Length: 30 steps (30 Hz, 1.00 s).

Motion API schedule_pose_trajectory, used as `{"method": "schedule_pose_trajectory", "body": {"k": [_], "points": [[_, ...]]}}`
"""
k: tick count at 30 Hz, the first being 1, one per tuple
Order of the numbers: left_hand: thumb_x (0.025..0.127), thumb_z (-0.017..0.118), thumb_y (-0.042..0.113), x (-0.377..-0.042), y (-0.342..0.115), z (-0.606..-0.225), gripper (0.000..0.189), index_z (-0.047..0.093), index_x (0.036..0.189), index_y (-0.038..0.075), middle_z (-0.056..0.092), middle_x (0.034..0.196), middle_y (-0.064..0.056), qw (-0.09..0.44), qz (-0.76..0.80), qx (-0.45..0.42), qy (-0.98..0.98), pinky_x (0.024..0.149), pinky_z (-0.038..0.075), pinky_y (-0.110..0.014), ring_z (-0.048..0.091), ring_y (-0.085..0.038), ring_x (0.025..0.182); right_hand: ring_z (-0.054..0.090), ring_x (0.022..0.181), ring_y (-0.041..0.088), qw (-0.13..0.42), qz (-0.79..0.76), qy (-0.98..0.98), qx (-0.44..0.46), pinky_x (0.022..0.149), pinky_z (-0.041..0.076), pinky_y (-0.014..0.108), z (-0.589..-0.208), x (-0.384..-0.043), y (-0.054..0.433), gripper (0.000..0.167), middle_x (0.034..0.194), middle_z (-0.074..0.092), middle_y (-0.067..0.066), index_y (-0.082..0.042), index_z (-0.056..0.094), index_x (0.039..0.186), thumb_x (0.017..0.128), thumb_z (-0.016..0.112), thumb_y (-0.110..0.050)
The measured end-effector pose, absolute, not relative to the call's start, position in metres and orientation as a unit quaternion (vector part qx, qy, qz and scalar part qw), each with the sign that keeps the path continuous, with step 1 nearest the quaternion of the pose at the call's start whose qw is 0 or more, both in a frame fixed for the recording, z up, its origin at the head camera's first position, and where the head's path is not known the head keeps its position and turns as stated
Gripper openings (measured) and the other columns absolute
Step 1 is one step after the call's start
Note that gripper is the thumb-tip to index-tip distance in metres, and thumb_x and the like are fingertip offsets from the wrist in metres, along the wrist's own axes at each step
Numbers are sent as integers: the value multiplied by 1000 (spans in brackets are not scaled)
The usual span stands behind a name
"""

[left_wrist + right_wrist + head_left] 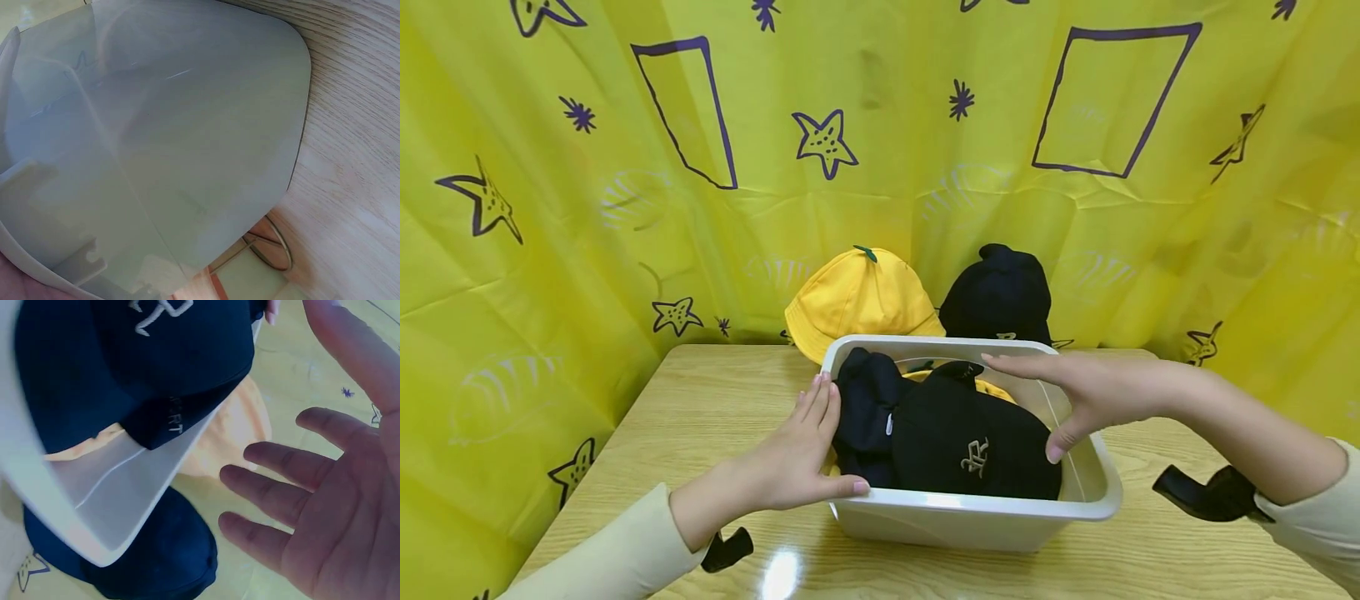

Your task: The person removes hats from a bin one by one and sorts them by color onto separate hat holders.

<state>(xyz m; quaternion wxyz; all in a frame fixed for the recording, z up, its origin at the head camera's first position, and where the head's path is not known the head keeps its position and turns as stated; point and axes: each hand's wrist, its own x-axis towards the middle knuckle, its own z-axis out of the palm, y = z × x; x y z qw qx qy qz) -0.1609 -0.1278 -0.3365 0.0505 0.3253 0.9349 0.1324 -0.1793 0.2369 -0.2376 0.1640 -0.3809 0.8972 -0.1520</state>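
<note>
A pale plastic bin on the table holds several caps. On top lies a black cap with light embroidered letters, beside a dark navy cap; a yellow edge peeks out behind them. My left hand rests on the bin's front left corner, fingers straight along the left rim and thumb on the front rim. Over the bin's right side, my right hand is spread with nothing in it. In the right wrist view its palm and extended fingers show beside the bin.
Behind the bin stand a yellow hat with a green leaf tip and another black cap, both against a yellow patterned curtain. The wooden table extends to both sides of the bin.
</note>
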Motion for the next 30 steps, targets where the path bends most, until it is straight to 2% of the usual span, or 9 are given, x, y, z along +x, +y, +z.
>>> {"method": "schedule_pose_trajectory", "body": {"k": [3, 8, 16, 24, 30], "points": [[83, 50, 70, -161, -128, -337, 112, 5, 146, -10, -7, 154, -28, 49, 133, 327, 934, 115, 5, -50, -13, -35, 142, 46, 126, 28, 166, -160, 890, -393, 93, 46, 41, -231, -184, 224, 102, 151, 33, 10, -12, 26, 150, 70, 80, -46], [82, 51, 69, -161, -129, -339, 112, 5, 146, -11, -6, 154, -28, 47, 135, 330, 933, 115, 5, -51, -13, -36, 143, 47, 126, 25, 160, -179, 880, -409, 95, 44, 40, -227, -191, 207, 97, 147, 41, 7, -11, 31, 148, 72, 79, -45], [83, 51, 69, -160, -129, -338, 112, 4, 146, -10, -8, 154, -26, 48, 141, 323, 935, 115, 5, -51, -14, -35, 143, 45, 129, 23, 149, -219, 868, -421, 103, 38, 48, -232, -214, 190, 88, 142, 48, 4, -10, 46, 141, 68, 80, -47], [83, 51, 69, -160, -128, -338, 112, 3, 147, -9, -9, 154, -25, 56, 145, 318, 935, 115, 4, -51, -15, -34, 142, 49, 125, 25, 191, -320, 826, -423, 106, 34, 49, -241, -243, 187, 64, 131, 58, 9, -2, 54, 131, 75, 80, -20], [83, 52, 69, -160, -129, -339, 112, 4, 147, -9, -8, 154, -26, 51, 151, 317, 935, 115, 5, -51, -14, -35, 143, 55, 119, 23, 228, -421, 781, -402, 104, 38, 44, -251, -258, 185, 56, 125, 60, 14, 5, 56, 125, 77, 78, -14]]}}
